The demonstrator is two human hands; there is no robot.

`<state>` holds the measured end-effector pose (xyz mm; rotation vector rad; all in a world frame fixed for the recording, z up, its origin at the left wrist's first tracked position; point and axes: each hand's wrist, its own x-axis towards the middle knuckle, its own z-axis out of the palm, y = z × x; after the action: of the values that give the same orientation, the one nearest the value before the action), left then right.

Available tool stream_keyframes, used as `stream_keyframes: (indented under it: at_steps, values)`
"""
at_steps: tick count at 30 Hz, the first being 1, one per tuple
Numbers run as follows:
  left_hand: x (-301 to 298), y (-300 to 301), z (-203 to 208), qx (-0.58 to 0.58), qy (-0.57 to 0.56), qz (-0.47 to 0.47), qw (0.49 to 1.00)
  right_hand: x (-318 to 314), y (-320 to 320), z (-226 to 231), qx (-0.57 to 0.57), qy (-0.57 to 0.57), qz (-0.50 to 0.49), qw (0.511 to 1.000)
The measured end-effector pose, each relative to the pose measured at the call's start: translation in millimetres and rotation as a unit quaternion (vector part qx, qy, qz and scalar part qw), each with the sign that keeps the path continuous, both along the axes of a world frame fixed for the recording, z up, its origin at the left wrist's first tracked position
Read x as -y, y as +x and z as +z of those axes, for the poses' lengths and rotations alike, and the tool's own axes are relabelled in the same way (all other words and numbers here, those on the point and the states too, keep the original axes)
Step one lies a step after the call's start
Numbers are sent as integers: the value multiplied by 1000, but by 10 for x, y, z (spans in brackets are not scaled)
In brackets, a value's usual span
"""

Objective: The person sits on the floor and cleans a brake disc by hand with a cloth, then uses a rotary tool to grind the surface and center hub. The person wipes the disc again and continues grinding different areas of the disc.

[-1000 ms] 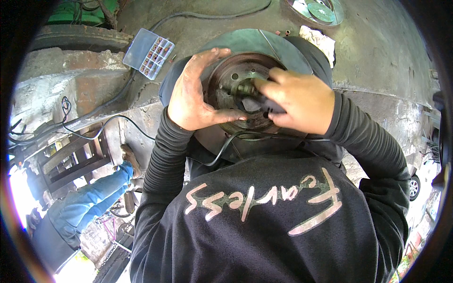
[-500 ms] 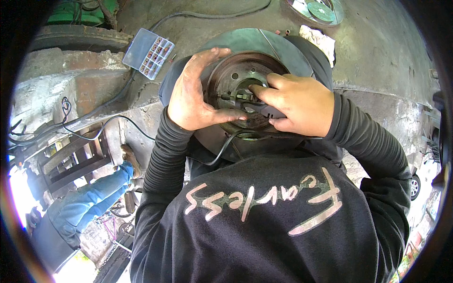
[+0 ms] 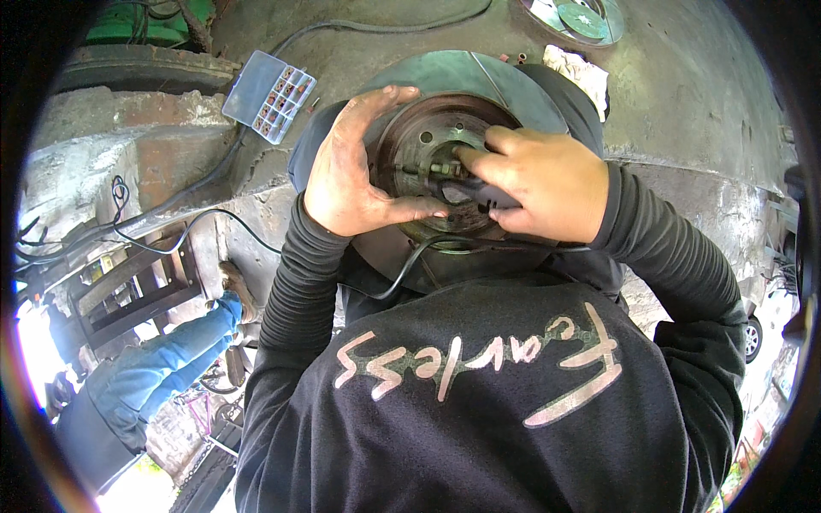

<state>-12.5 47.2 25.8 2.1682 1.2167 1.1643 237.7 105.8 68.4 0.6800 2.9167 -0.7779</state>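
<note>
A large brake disc (image 3: 436, 73) lies in front of me, its raised rusty-brown centre facing up, with bolt holes around a middle bore. My left hand (image 3: 346, 175) grips the left side of that centre, thumb across the near part and forefinger along the far rim. My right hand (image 3: 552, 188) is closed around a dark hand-held tool (image 3: 492, 195) whose front end reaches over the bore. Small metal parts show at that front end; the right fingers hide much of the tool's body. A dark cord (image 3: 406, 272) curves near the disc's lower edge.
A clear compartment box (image 3: 272, 98) with small parts stands open at far left. Another disc (image 3: 581, 21) and a white cloth (image 3: 577, 77) lie at the far right. Cables (image 3: 197, 214) cross the left ground. A person's jeans-clad leg (image 3: 171, 355) is at lower left.
The right hand and the dark tool have shifted and tilted slightly over the bore, showing more of the tool's dark front. My left hand and the disc stay put.
</note>
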Motion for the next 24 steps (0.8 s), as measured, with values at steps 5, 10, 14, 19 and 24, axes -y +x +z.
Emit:
stream_keyframes:
  at_steps: [5, 10, 14, 19, 24]
  values:
    - [-5, -13, 2, -9, 9, 1, 1000, -5, -2, -6, -5, 17, -20, 1000]
    - [6, -24, 5, -3, -6, 3, 1000, 31, -16, -14, -13, -1, 7, 1000]
    - [-1, -33, 20, -4, -10, 2, 1000, -23, -40, 23, 6, 12, -36, 999]
    - [9, -40, 21, -2, -9, 5, 1000, 37, -39, 2, -23, -1, 2, 1000]
    - [-4, -35, -3, 14, -7, 1, 1000, -22, -55, 9, 0, 12, -40, 999]
